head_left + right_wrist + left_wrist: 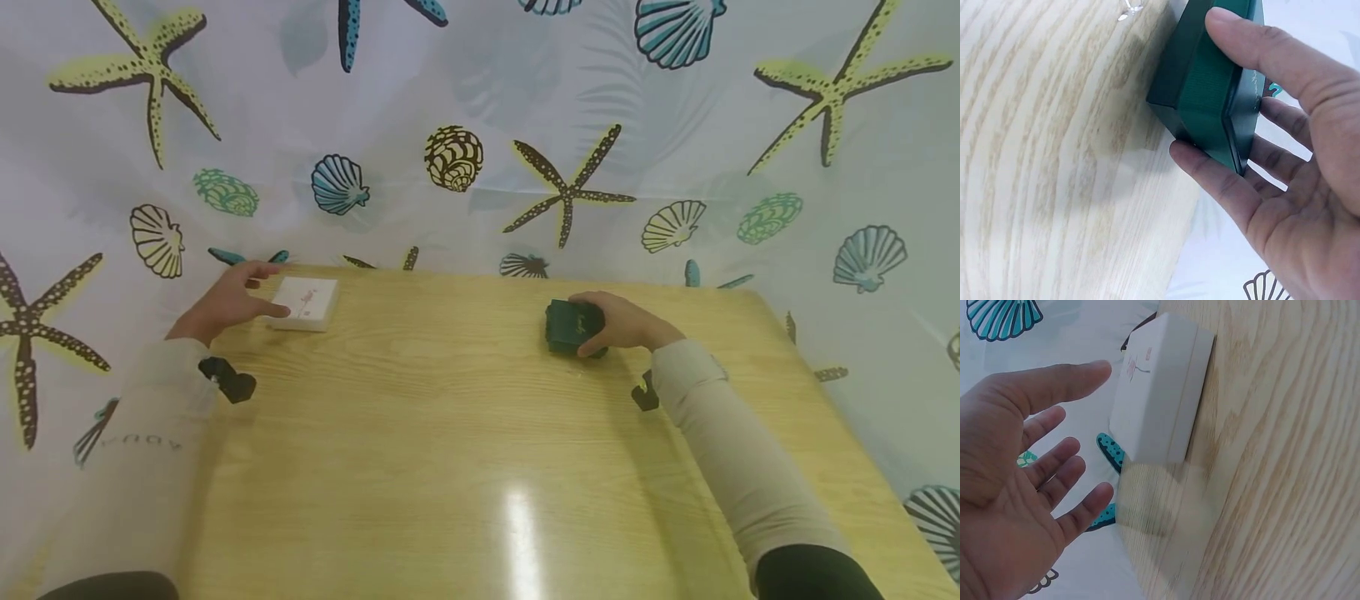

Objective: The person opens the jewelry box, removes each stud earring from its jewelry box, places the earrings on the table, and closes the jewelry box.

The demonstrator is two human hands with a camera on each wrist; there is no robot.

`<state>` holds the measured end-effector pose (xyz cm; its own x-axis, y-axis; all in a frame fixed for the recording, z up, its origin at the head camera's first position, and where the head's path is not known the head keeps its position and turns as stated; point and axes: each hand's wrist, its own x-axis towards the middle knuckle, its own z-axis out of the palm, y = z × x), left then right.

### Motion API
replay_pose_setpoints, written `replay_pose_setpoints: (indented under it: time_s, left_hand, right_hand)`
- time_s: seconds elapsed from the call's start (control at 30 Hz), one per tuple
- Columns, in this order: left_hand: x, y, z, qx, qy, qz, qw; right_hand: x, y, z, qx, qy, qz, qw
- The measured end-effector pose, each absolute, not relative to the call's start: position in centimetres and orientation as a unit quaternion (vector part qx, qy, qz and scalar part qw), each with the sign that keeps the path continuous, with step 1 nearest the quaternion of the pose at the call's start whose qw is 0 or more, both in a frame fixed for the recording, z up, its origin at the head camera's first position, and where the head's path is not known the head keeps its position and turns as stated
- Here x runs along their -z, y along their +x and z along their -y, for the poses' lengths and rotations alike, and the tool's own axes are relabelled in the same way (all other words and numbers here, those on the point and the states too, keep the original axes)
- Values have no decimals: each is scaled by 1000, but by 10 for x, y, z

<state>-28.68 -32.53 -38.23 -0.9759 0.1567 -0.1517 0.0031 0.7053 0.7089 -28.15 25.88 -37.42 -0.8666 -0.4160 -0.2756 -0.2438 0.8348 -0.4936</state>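
A white box point(303, 302) with a small reddish print on its lid lies at the back left of the wooden table. Beside it is my left hand point(231, 302), fingers spread and thumb held out, with a gap between hand and box in the left wrist view. Toward the back right, my right hand point(621, 321) grips a dark green box point(566, 325) with gold lettering on top. The right wrist view shows the thumb on one side of the green box point(1204, 94) and the index finger at its lower corner. The other fingers are partly hidden behind it.
A white cloth point(480, 100) printed with shells and starfish hangs behind the table point(420, 433) and along both sides. Black wrist mounts point(228, 382) stick out from the sleeves. A small shiny mark point(1129, 9) shows on the wood near the green box.
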Motion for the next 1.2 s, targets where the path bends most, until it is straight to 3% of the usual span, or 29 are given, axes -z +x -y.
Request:
replay_pose_setpoints:
  time_s: [1.2]
  left_hand:
    - [397,-302,320,-381,31,-902,201]
  right_hand:
    - [384,-277,-274,280,-145,-923,219]
